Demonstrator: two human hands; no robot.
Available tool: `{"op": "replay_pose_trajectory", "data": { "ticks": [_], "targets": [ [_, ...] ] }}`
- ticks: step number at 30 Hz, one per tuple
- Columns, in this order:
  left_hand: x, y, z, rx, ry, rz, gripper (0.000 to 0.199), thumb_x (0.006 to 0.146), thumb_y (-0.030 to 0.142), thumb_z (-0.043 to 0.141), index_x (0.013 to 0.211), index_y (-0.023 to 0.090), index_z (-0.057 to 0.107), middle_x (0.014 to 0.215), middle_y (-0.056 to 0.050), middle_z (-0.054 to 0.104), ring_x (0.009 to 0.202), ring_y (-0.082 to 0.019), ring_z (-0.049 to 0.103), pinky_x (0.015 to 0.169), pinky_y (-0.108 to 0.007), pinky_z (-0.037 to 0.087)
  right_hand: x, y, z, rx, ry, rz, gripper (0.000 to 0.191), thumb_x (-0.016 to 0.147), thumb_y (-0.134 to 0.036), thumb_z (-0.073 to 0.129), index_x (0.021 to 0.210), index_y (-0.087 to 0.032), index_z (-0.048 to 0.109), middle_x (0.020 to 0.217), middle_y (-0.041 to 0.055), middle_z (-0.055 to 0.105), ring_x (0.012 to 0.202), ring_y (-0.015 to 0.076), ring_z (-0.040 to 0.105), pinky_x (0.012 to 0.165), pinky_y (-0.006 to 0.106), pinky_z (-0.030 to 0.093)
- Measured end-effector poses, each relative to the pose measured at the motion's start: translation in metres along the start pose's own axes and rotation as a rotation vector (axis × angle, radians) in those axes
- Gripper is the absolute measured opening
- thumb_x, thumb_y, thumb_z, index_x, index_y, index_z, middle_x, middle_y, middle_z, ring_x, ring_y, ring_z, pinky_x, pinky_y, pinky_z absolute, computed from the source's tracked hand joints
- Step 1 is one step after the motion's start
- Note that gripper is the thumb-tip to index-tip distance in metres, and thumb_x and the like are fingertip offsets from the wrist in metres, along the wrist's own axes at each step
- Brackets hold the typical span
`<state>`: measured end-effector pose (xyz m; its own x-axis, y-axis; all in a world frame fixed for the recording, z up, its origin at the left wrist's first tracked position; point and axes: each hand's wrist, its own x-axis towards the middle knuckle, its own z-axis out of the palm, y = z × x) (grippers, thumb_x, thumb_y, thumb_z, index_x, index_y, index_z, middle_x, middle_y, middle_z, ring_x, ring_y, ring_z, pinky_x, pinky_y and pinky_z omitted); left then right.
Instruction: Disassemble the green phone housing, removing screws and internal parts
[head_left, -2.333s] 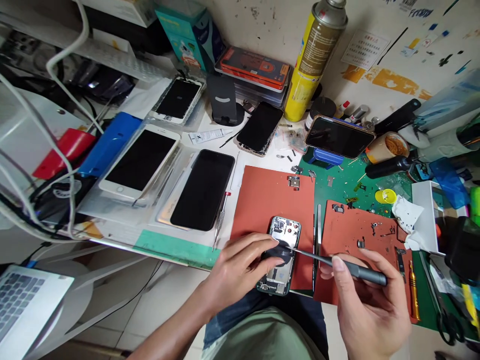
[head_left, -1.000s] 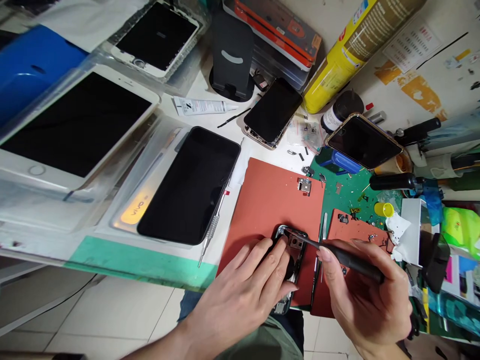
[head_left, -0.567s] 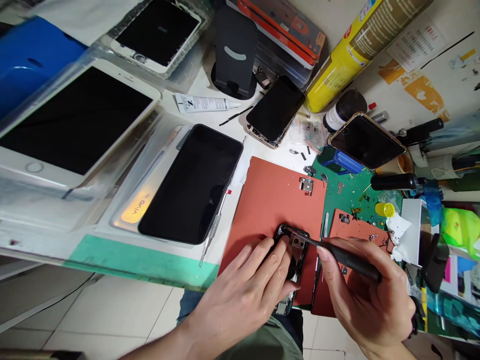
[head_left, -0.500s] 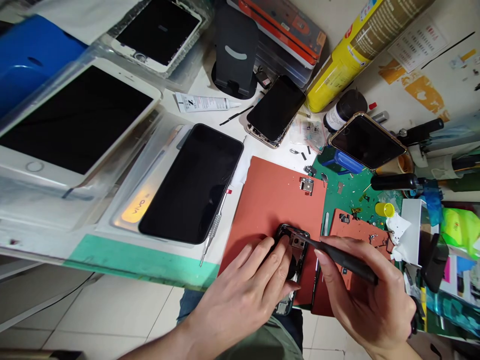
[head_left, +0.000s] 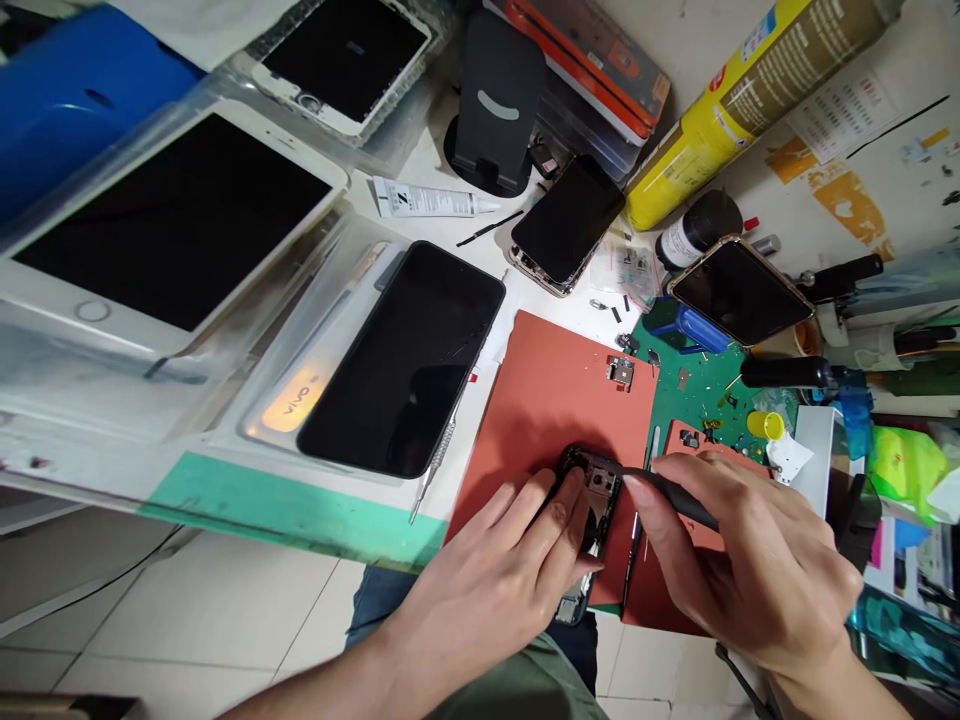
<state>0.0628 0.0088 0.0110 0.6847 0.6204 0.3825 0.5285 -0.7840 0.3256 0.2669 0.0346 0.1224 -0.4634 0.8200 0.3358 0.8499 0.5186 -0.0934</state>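
Note:
An opened phone housing (head_left: 600, 515), its inner parts and camera opening bare, lies on the reddish-brown mat (head_left: 559, 370). My left hand (head_left: 517, 560) grips it from the left; the fingers press over its upper part and the thumb lies across the right edge. My right hand (head_left: 750, 550) is closed around a slim black hand tool (head_left: 679, 497) with a tapered end. That end meets the top of the housing near the camera opening; its exact kind and the very tip do not show clearly.
Left lie a large black phone (head_left: 405, 360) and a white tablet-like device (head_left: 172, 220). A screwdriver (head_left: 435, 470) is beside them. Small metal parts (head_left: 620, 372) sit on the mat. Behind stand a yellow spray can (head_left: 690, 150), a black phone stand (head_left: 499, 100) and another phone (head_left: 570, 220).
My right hand has turned, and the tool in it now lies lower over the housing's top edge. The left hand keeps its grip. The whole view has shifted slightly.

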Motion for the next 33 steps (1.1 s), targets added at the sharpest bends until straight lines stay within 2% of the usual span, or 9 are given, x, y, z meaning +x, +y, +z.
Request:
{"op": "replay_pose_trajectory", "data": {
  "ticks": [4,13,25,33],
  "targets": [
    [0.0003,-0.0005,0.0006,0.003,0.008,0.008,0.048,0.108,0.044,0.066,0.136,0.006,0.070,0.148,-0.017,0.070,0.129,-0.036,0.062,0.104,-0.047,0.046,0.0027,0.0002,0.0008,0.031,0.001,-0.013,0.003,0.101,-0.010,0.069,0.103,-0.009,0.069,0.079,0.0045,0.071,0.063,0.0147,0.063,0.060,0.032,0.051],
    [0.0007,0.0001,0.0010,0.016,0.048,0.003,0.045,0.109,0.043,0.064,0.132,0.005,0.072,0.144,-0.016,0.072,0.127,-0.035,0.064,0.105,-0.047,0.047,0.0071,0.0008,0.0041,0.097,-0.026,-0.044,0.008,0.098,-0.006,0.068,0.105,-0.009,0.067,0.072,0.0006,0.065,0.060,0.0136,0.057,0.058,0.032,0.050],
    [0.0013,-0.0003,0.0018,0.028,0.020,-0.001,0.053,0.108,0.046,0.065,0.140,0.004,0.067,0.142,-0.015,0.073,0.127,-0.034,0.063,0.104,-0.047,0.047,0.0029,0.0022,0.0055,0.059,0.002,-0.018,0.010,0.099,-0.007,0.071,0.103,-0.013,0.065,0.073,-0.0004,0.066,0.059,0.0127,0.061,0.055,0.029,0.050],
    [0.0005,0.0005,0.0021,0.017,0.041,-0.006,0.047,0.108,0.046,0.064,0.132,0.006,0.071,0.138,-0.015,0.074,0.124,-0.033,0.066,0.104,-0.046,0.046,0.0033,0.0012,0.0071,0.043,0.002,-0.015,0.012,0.099,-0.007,0.073,0.100,-0.016,0.064,0.072,-0.0020,0.068,0.059,0.0117,0.062,0.058,0.029,0.052]
  ]
}}
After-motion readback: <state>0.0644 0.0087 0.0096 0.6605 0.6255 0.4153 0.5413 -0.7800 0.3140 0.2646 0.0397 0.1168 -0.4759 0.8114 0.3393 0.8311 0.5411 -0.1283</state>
